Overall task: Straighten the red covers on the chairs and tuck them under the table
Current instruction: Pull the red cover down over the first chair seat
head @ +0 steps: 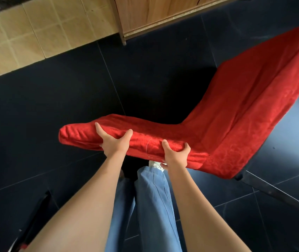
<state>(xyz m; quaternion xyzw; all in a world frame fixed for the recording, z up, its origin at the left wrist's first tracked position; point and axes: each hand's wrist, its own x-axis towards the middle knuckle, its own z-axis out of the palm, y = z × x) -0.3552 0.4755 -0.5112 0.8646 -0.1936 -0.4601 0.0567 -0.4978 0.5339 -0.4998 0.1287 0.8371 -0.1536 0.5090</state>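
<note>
Two bare forearms reach up mid-frame; left hand and right hand each grip one red cover, fingers curled over the seat edge of one chair.

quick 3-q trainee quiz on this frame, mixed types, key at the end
1. True or false: both hands grip the top edge of the chair's back, over the red cover.
2. The floor under the chair is: A) pale wood B) dark tile C) carpet.
3. Fill in: the person's legs are in blue ____.

Key
1. True: left hand and right hand both curl round it, thumbs on top.
2. B.
3. Trousers.
</note>
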